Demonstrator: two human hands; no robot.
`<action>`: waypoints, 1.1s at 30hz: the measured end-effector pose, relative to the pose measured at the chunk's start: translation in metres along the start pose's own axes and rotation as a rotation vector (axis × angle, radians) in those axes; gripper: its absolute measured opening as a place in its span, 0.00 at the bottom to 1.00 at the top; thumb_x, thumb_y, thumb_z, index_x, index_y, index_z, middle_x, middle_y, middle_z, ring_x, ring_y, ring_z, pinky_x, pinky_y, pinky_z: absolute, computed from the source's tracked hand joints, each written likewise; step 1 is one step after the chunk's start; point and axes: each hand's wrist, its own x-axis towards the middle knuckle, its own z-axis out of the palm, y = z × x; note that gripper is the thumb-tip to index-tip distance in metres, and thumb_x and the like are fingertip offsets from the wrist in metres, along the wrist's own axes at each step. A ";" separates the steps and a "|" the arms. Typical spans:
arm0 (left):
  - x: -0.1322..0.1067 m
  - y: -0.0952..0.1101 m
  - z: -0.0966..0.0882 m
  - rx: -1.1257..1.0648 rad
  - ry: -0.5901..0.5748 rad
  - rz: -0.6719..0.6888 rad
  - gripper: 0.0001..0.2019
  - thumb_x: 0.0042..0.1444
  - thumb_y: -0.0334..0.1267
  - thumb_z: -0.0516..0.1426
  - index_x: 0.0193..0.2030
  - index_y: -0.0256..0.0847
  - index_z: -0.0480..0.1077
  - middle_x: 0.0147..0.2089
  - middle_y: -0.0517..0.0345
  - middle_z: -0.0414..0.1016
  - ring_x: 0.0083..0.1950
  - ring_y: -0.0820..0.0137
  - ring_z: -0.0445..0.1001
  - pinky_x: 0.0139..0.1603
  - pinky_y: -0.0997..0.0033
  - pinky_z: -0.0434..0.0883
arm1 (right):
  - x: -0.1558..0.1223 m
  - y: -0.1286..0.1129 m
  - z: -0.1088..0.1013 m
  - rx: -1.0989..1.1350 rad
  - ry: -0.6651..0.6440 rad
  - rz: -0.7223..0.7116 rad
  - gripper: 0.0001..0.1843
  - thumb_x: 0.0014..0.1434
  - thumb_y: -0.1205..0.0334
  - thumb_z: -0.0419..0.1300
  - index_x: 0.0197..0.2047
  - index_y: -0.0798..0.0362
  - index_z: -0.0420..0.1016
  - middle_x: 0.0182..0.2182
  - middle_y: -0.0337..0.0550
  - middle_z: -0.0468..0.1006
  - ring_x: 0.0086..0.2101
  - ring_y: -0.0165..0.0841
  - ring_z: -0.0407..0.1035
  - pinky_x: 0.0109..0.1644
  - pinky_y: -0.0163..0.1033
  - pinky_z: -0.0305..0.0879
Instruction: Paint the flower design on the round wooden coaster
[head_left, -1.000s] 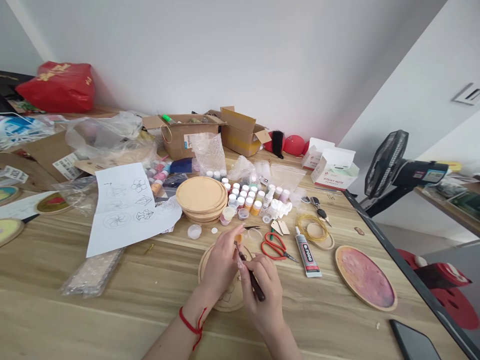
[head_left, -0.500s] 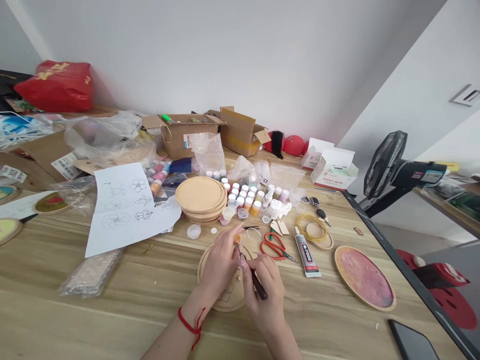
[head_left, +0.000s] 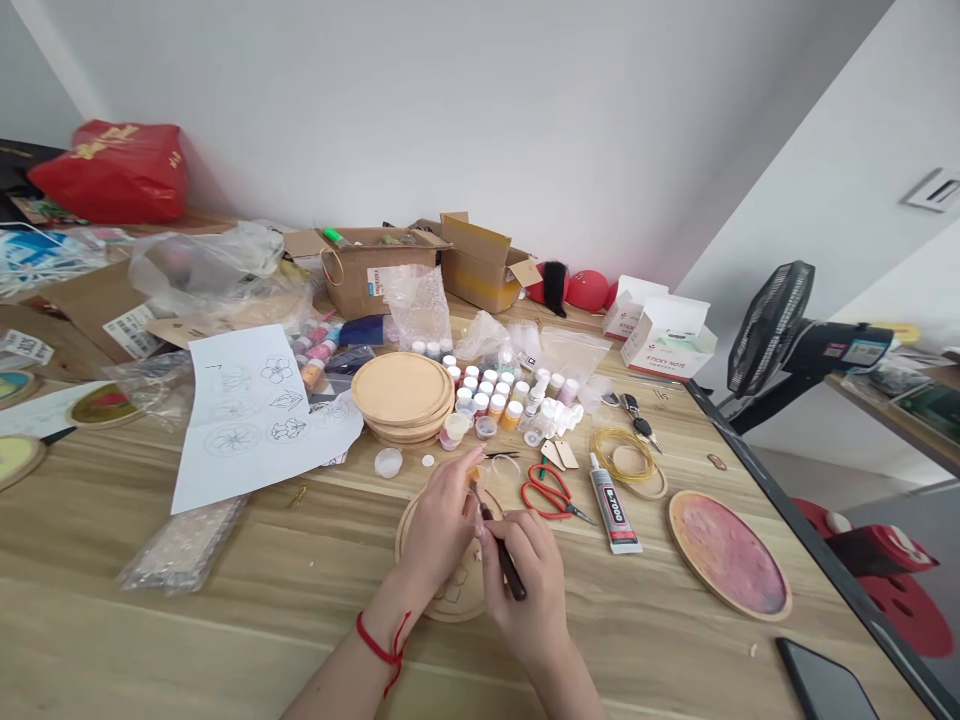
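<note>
My left hand [head_left: 439, 525] pinches a small orange-topped pot [head_left: 474, 476] between thumb and fingers, held just above a round wooden disc [head_left: 450, 595] with flower outlines drawn on it. My right hand [head_left: 525, 580] is closed round a thin dark-handled tool [head_left: 505, 560], its tip pointing up toward the pot. A red string is tied round my left wrist. Both hands hover over the disc near the table's front middle.
Red scissors [head_left: 551, 492], a B-7000 glue tube [head_left: 615, 510], a coil of gold wire [head_left: 624, 452], a pink painted disc [head_left: 729, 555], small paint pots [head_left: 495, 395], stacked wooden discs [head_left: 401, 395], a sheet of flower sketches [head_left: 251, 415], cardboard boxes [head_left: 375, 265], a phone [head_left: 825, 685], a fan [head_left: 772, 325].
The tool tip in my right hand has shifted slightly near the pot; both hands stay in almost the same place.
</note>
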 end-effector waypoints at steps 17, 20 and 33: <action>-0.001 -0.002 0.004 0.002 0.004 -0.003 0.26 0.60 0.26 0.51 0.64 0.45 0.61 0.59 0.53 0.74 0.61 0.65 0.71 0.62 0.60 0.69 | 0.002 -0.002 -0.003 0.097 0.095 0.152 0.07 0.65 0.71 0.55 0.37 0.51 0.70 0.30 0.41 0.73 0.32 0.33 0.67 0.36 0.38 0.65; -0.001 -0.001 0.004 0.004 0.005 0.016 0.24 0.61 0.27 0.51 0.64 0.46 0.61 0.58 0.54 0.74 0.60 0.65 0.72 0.61 0.60 0.69 | 0.002 -0.002 -0.004 0.072 0.131 0.108 0.07 0.65 0.72 0.55 0.38 0.51 0.70 0.31 0.42 0.73 0.33 0.34 0.68 0.37 0.39 0.65; 0.000 0.000 0.002 0.018 0.007 0.020 0.25 0.60 0.26 0.51 0.64 0.46 0.61 0.60 0.53 0.73 0.61 0.65 0.71 0.61 0.58 0.70 | 0.003 -0.002 -0.008 0.072 0.031 0.069 0.08 0.64 0.72 0.54 0.37 0.51 0.70 0.30 0.42 0.72 0.32 0.35 0.68 0.36 0.40 0.66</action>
